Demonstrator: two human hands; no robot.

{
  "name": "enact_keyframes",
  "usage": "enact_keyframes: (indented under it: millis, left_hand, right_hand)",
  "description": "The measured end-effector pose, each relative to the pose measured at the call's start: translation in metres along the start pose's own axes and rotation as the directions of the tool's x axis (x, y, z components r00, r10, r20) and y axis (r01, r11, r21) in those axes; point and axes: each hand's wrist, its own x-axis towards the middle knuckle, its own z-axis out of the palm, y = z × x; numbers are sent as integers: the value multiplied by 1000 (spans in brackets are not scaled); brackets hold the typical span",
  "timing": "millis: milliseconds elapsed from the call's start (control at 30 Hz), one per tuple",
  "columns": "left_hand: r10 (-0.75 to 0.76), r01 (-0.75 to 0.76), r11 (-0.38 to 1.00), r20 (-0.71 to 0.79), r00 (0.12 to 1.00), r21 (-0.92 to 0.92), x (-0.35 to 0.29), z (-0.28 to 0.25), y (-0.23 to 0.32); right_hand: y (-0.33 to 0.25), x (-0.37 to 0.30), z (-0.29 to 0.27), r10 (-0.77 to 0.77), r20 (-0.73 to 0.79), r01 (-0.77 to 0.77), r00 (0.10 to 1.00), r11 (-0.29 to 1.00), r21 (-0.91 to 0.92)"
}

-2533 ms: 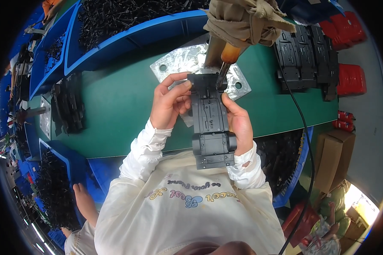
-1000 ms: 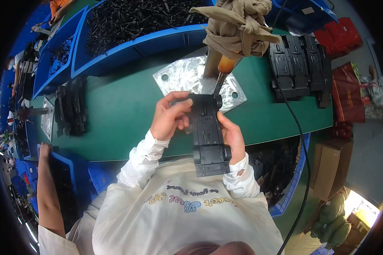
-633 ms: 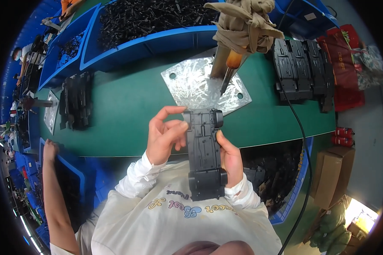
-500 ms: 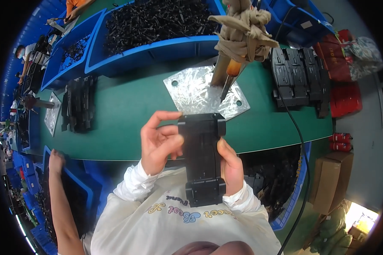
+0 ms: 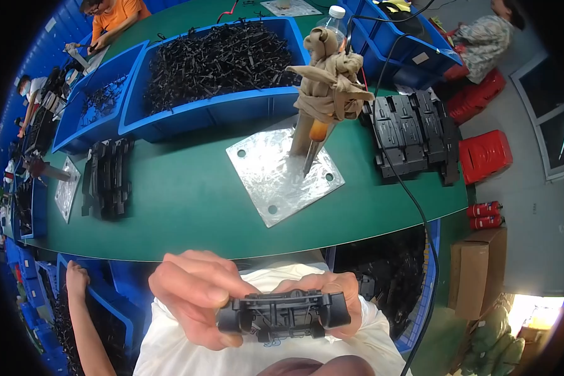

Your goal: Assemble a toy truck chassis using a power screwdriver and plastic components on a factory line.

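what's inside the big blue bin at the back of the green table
The big blue bin is heaped with tangled thin black plastic parts. The pile hides the bin's floor and anything lying below it.

I log a green tabletop [image 5: 188, 207] across mid-frame, a metal plate [image 5: 282, 175] at centre, a cloth-wrapped tool [image 5: 326, 94] above it, blue bins [image 5: 213, 106] of black parts upper left, and stacked black parts [image 5: 413, 135] right.

Green workbench [image 5: 188, 207], grey floor [image 5: 520, 207]
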Motion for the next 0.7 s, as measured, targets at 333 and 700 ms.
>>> enact_keyframes:
  millis: [333,700]
  left_hand:
    - [-11,10,1000,50,999,11,3,11,-4]
    - [64,-63,998,-24,998,30,-7,8,-2]
  right_hand:
    - [15,-19,3,-187,-127,213,974,948,236]
    - [0,-20,1,16,-73,-24,997,994,-106]
